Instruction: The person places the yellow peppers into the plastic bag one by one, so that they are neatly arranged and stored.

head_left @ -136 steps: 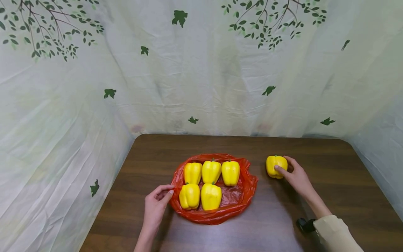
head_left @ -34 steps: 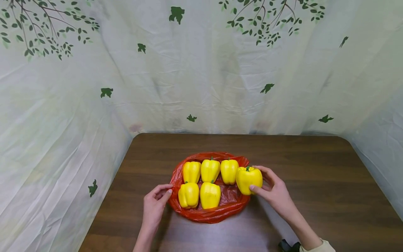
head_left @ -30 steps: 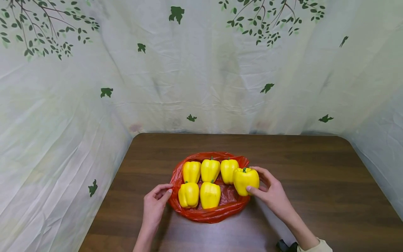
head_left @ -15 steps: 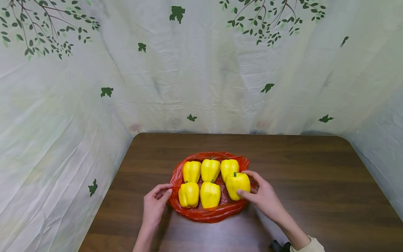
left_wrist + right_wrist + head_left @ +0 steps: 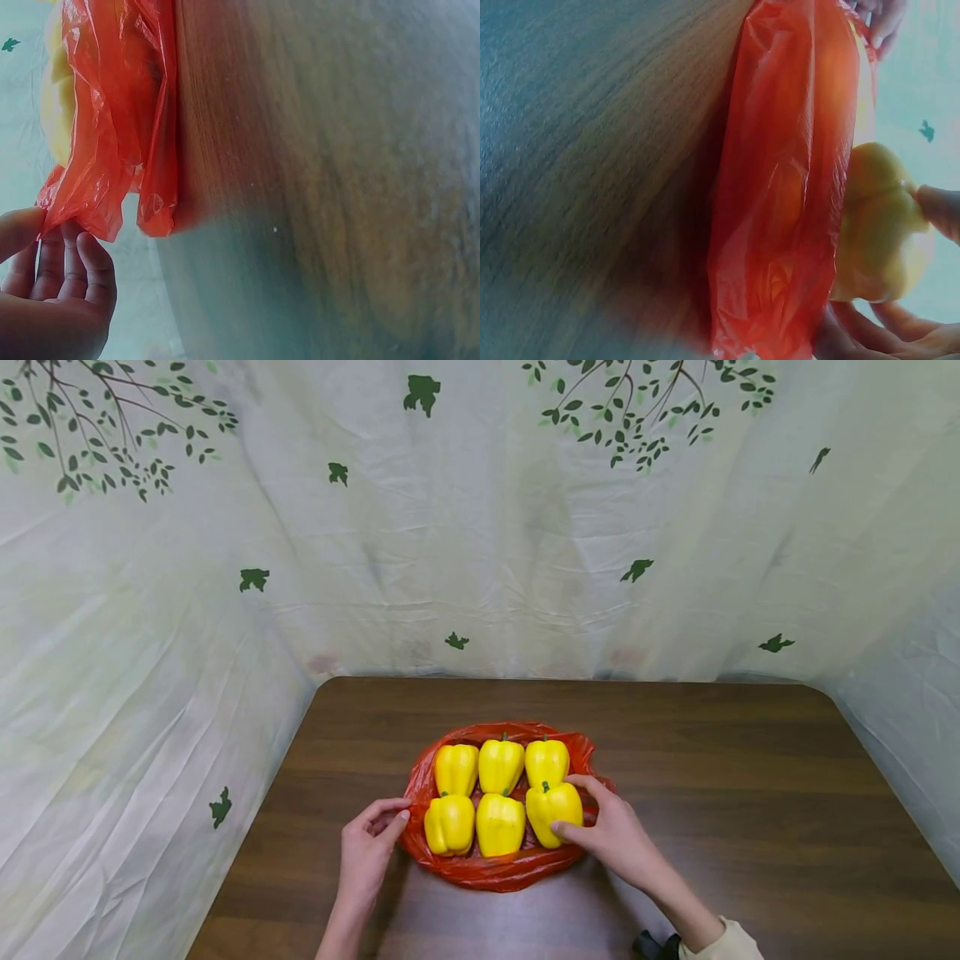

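A red plastic bag [image 5: 498,878] lies spread open on the table, its rim rolled into an oval. Two rows of yellow bell peppers [image 5: 501,766] sit inside it. With thumb and fingertips my left hand [image 5: 366,852] pinches the bag's left rim; the left wrist view shows the thin film between thumb and fingers [image 5: 51,262]. My right hand [image 5: 618,835] grips another yellow bell pepper [image 5: 553,814] at the front right of the bag, thumb on its near side and fingers on its right. In the right wrist view this pepper [image 5: 881,232] stands partly above the bag's edge.
The brown wooden table [image 5: 750,793] reaches back to a pale cloth backdrop [image 5: 510,568] printed with leaves and branches. A dark strap-like object [image 5: 654,946] shows at the right wrist, beside a cream sleeve [image 5: 723,941].
My right hand has carried the pepper from the table's right side leftward over the rim, then down into the bag's front right spot. The left hand has stayed at the rim.
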Action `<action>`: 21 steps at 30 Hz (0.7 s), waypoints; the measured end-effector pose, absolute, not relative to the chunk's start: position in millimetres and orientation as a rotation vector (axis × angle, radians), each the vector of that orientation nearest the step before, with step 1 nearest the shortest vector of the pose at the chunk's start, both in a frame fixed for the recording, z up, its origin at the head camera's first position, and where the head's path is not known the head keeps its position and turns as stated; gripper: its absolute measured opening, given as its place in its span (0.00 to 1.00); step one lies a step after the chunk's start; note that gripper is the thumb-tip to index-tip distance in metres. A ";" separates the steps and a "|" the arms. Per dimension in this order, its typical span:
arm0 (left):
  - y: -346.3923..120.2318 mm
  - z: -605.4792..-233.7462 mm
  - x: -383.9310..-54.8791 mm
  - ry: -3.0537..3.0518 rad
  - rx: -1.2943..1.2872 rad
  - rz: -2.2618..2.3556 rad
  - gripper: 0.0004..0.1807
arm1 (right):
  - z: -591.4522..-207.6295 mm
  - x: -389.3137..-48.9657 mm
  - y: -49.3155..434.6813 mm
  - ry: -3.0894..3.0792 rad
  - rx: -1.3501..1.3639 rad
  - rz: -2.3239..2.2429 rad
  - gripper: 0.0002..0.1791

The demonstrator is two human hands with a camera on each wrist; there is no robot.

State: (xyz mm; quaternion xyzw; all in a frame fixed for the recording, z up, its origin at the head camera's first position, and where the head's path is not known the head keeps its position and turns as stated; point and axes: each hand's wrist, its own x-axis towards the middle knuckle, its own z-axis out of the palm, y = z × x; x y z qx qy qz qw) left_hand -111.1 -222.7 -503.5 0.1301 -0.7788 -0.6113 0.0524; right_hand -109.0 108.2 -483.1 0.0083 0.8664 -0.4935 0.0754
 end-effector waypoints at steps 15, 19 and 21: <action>-222.3 -501.9 -111.0 -2.373 0.406 -1.870 0.09 | -486.9 -111.3 105.1 2.667 0.018 -1.417 0.38; -222.7 -501.3 -110.0 -2.374 0.416 -1.877 0.10 | -490.4 -111.1 104.4 2.679 -0.002 -1.423 0.37; -223.0 -501.1 -109.6 -2.377 0.417 -1.876 0.10 | -492.0 -110.9 104.0 2.681 -0.009 -1.429 0.37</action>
